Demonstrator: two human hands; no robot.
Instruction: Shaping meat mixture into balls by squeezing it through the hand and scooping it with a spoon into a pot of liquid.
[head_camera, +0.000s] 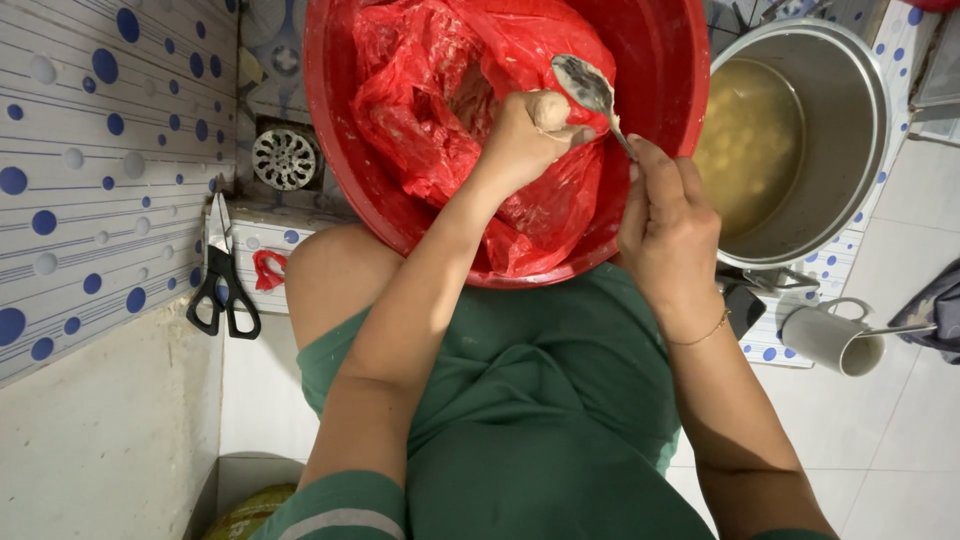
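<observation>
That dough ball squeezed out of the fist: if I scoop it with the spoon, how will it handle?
The dough ball looks soft and wet, so it probably deforms and sticks. Smears on the spoon suggest it clings. Round, it could roll off.

Left hand (522, 140) curled into a loose fist, thumb and forefinger ringed at the top, wrist bent, bare forearm reaching up and forward from a green-sleeved elbow. Right hand (668, 232) closed in a pinch grip, knuckles upward, thin gold bracelet at the wrist, bare forearm angling in from the lower right.
</observation>
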